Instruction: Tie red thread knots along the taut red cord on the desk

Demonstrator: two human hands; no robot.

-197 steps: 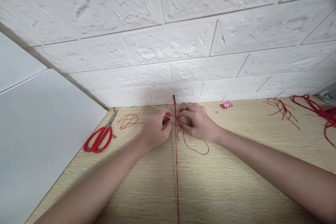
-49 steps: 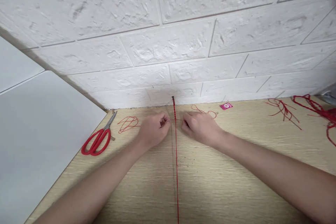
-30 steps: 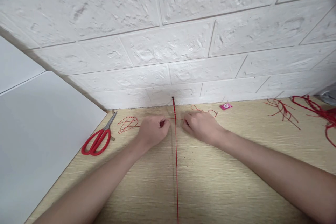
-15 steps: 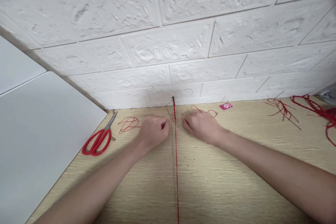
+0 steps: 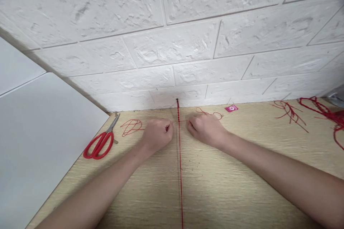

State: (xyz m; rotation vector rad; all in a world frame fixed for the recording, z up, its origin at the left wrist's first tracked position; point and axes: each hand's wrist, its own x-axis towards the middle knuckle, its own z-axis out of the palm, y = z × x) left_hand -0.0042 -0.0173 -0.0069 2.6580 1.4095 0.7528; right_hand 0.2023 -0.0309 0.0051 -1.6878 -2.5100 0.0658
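Head view shows me the left hand and right hand each clenched on a thin thread either side of the red cord running from the wall, and I judge its short knotted stretch done, the long plain length yet unworked.

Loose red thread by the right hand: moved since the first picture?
Yes, toward the wall: the loose thread now lies left of the pink packet; earlier it looped nearer the camera.

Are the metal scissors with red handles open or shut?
Shut: on the red-handled metal scissors, the silver blades lie together.
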